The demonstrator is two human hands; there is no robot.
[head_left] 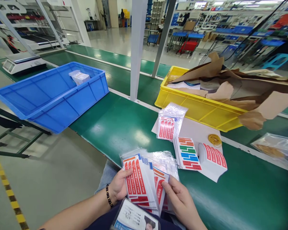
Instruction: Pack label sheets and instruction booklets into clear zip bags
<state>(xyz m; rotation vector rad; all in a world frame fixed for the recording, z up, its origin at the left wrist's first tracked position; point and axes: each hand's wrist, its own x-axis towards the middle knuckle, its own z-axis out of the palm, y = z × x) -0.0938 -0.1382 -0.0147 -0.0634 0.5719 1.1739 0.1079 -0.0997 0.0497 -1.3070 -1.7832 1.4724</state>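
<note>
My left hand [118,187] grips a fanned stack of red-labelled sticker sheets in clear bags [140,179] at the near edge of the green table [115,127]. My right hand [180,199] pinches the right side of the same stack, thumb on a red sheet. Beyond lie a bagged red sheet pack [169,123], a pile of multicoloured sticker sheets [187,153] and a curled stack of red label sheets [213,158]. A coil of rubber bands [214,139] rests on white paper.
A blue crate [50,99] with a small bagged bundle sits tilted at left. A yellow crate [196,108] full of brown paper stands behind. A clear bag [276,147] lies at right. A white post [136,51] rises mid-table. A badge [134,217] hangs at my chest.
</note>
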